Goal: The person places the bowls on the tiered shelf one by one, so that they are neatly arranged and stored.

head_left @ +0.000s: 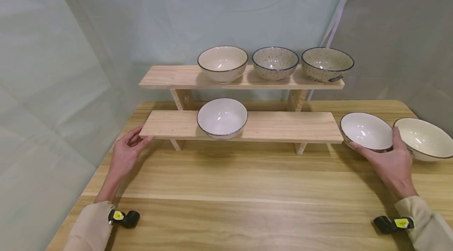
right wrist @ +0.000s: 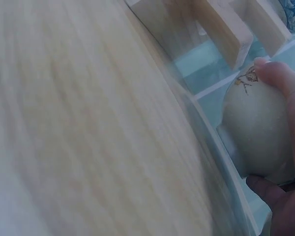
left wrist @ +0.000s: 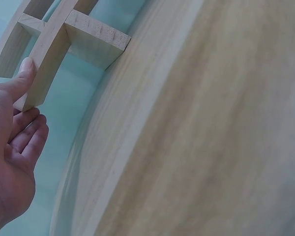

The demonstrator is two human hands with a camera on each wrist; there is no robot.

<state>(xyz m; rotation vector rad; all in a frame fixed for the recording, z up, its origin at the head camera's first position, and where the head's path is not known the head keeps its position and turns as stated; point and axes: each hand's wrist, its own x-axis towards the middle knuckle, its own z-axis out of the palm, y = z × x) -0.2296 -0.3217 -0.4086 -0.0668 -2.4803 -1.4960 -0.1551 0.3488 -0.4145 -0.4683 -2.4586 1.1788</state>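
My left hand [head_left: 125, 154] grips the left end of the lower board of a two-tier wooden shelf [head_left: 290, 126]. In the left wrist view, the thumb lies on one side of the board end [left wrist: 39, 83] and the fingers on the other. At the shelf's right end, my right hand [head_left: 396, 166] holds a white bowl with a dark rim [head_left: 366, 130], thumb at its near left side and fingers at its right. A small brown branch pattern shows on that bowl's outside [right wrist: 255, 118] in the right wrist view.
Another white bowl [head_left: 222, 117] sits on the lower board. Along the upper board [head_left: 170, 76] stand a cream bowl [head_left: 223, 62] and two speckled, blue-rimmed bowls [head_left: 275, 62]. A larger cream bowl [head_left: 424, 137] is on the wooden table [head_left: 226, 211], right beside my right hand.
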